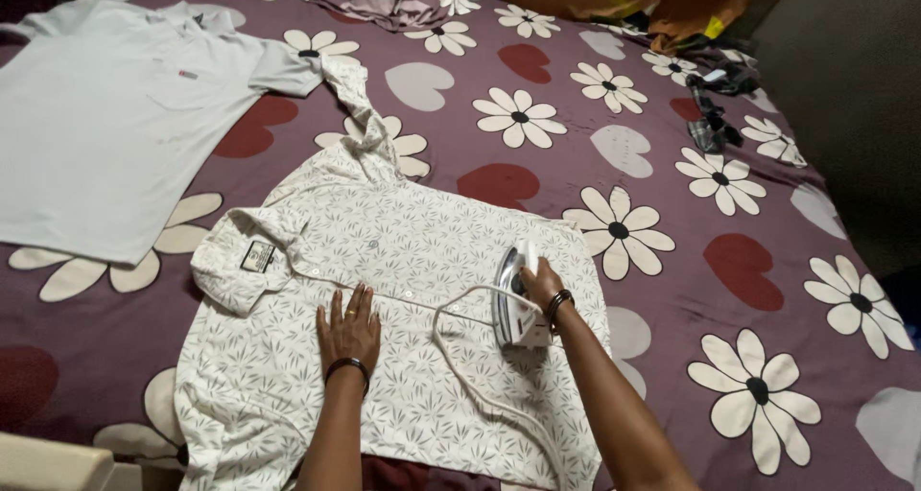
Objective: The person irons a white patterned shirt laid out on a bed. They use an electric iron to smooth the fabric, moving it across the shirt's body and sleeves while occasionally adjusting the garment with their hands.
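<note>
Shirt (403, 290), white leaf print, lies flat on the purple flowered bedspread (672, 117). My left hand (349, 330) presses open-palmed on its front; my right hand (540, 282) grips the iron (515, 304) near its right edge. Cord (460, 357) loops across the shirt: likely to snag and drag creases. Lingering risks scorching.

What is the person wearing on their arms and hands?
Both arms are bare, with no sleeves showing. The left hand has a gold-coloured ring on one finger and a dark bangle around the wrist. The right hand wears a dark bangle at its wrist too. No gloves or watch show.
</note>
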